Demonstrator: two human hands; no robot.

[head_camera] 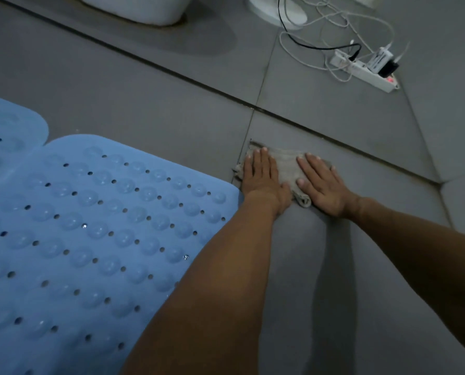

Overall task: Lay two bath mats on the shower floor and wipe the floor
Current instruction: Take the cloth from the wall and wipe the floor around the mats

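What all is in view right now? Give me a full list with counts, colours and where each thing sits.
bath mats: two, blue, with holes and suction bumps, flat on the floor at left, side by side; the far one is mostly out of frame.
cloth: one, grey-beige, crumpled flat on the floor right of the near mat, under both hands.
floor: grey tiles with dark grout lines.
power strip: one, white, red light on, top right, with plugs in it.
cables: several, white and one black, tangled by the strip.
white fixture bases: two, top edge, at and; cannot tell what they are.
left hand: fingers straight, pressing the cloth.
right hand: fingers straight, pressing the cloth.
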